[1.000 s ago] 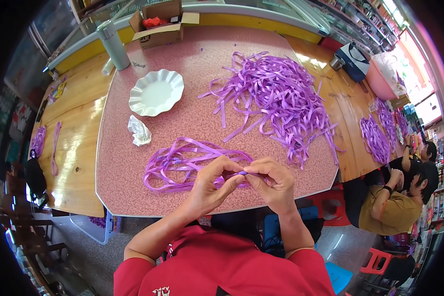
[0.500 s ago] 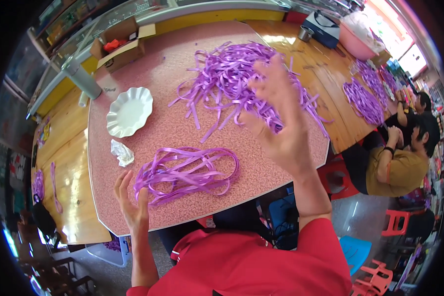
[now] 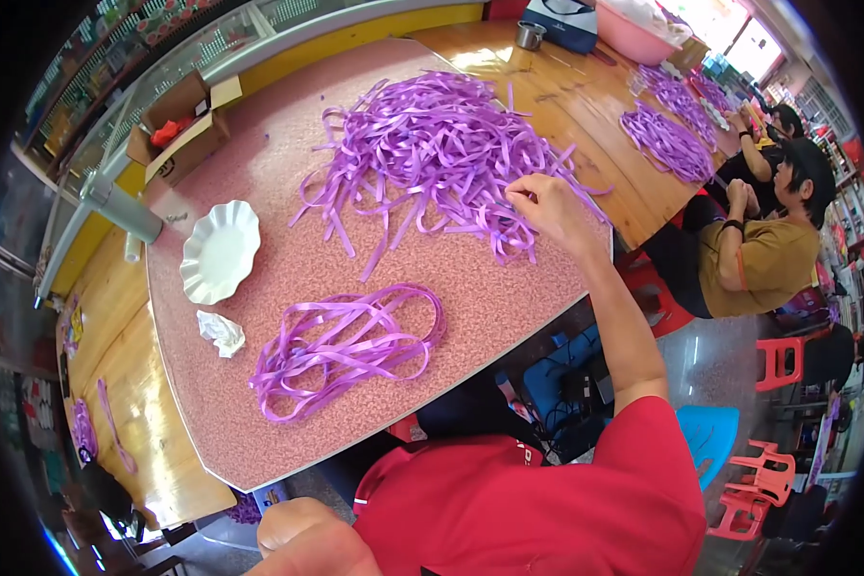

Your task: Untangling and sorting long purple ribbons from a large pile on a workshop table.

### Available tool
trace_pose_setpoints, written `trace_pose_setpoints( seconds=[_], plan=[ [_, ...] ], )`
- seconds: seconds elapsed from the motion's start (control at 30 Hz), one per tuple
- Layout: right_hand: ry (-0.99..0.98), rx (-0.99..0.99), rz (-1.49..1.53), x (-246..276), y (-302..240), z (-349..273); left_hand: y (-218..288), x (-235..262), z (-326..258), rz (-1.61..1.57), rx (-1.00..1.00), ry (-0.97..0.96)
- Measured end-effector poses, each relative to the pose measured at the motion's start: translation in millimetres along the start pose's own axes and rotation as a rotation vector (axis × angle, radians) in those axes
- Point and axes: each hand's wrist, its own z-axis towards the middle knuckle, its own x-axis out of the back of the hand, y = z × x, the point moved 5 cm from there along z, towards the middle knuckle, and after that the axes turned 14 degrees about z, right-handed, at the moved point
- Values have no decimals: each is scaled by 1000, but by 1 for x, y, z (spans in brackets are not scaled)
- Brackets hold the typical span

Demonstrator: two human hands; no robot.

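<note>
A tangled heap of shiny purple ribbons (image 3: 432, 134) covers the far right part of the pink table. At its right edge my right hand (image 3: 547, 209) is closed, thumb and fingers pinched on a purple ribbon strand. Nearer to me lies a looped purple ribbon bundle (image 3: 341, 350), touched by neither hand. My left hand (image 3: 307, 540) shows only in part at the lower edge, close to my red shirt and off the table. Its fingers are hidden.
On the left of the pink table (image 3: 288, 259) are a white fluted dish (image 3: 221, 252), crumpled white paper (image 3: 221, 333), a grey-green flask (image 3: 120, 209) and an open cardboard box (image 3: 184, 134). More purple ribbon bundles (image 3: 667, 142) lie right, where people (image 3: 763, 230) sit.
My right hand has closed from spread fingers and come down onto the heap's right edge. My left hand has left the looped bundle and drawn back toward my body. The view has shifted.
</note>
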Motion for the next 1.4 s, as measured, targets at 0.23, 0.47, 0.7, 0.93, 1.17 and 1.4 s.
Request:
trace_pose_setpoints(
  seconds=[0.23, 0.47, 0.7, 0.93, 1.17, 1.4],
  plan=[
    [-239, 209, 27, -27, -4, 18, -2, -15, -14, -122, 155, -353],
    [-57, 120, 735, 41, -99, 38, -10, -14, -37, -166, 21, -483],
    [-238, 325, 1020, 29, -161, 9, -75, -48, -75, 129, 353, -1016],
    [-107, 623, 511, 17, -198, -12, -124, -83, -112, -26, 869, -1018],
    [-254, 623, 529, -8, -189, -22, -127, -104, -142, -334, 1225, -1248],
    [-444, 372, 932, -49, -158, -49, -132, -58, -159, -118, 1239, -1427]
  ],
)
